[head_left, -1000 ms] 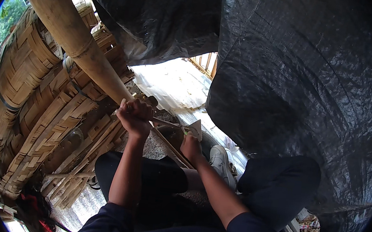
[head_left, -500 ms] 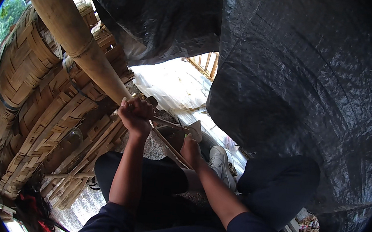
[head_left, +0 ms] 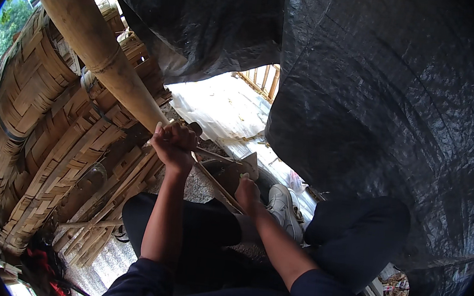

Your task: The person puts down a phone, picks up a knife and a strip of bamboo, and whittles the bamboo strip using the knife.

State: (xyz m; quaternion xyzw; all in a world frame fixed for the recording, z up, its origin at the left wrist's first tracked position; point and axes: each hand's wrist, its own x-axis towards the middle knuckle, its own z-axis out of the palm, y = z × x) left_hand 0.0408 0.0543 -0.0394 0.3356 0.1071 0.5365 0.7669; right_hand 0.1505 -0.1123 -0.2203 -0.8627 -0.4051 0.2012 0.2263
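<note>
My left hand (head_left: 173,146) is closed around a thin pale stick (head_left: 213,155) that slants away to the right from my fist. A dark rounded end (head_left: 195,128) sticks out just beyond its knuckles. Below and to the right, my right hand (head_left: 248,193) is closed with the thumb on top; what it grips is hidden by the fingers. Just past it stands a pale, flat, pointed piece (head_left: 251,164). A longer narrow strip (head_left: 216,185) runs from under my left fist down towards my right wrist.
A thick bamboo pole (head_left: 104,62) slopes down to my left hand. Woven bamboo panels (head_left: 36,80) and split strips (head_left: 85,190) lie on the left. Black plastic sheeting (head_left: 381,94) hangs ahead and right. My white shoe (head_left: 284,208) is beside my right hand.
My right hand has shifted slightly right and towards me. A thin dark sliver seen over the stick before no longer shows. My left hand has stayed almost in place.
</note>
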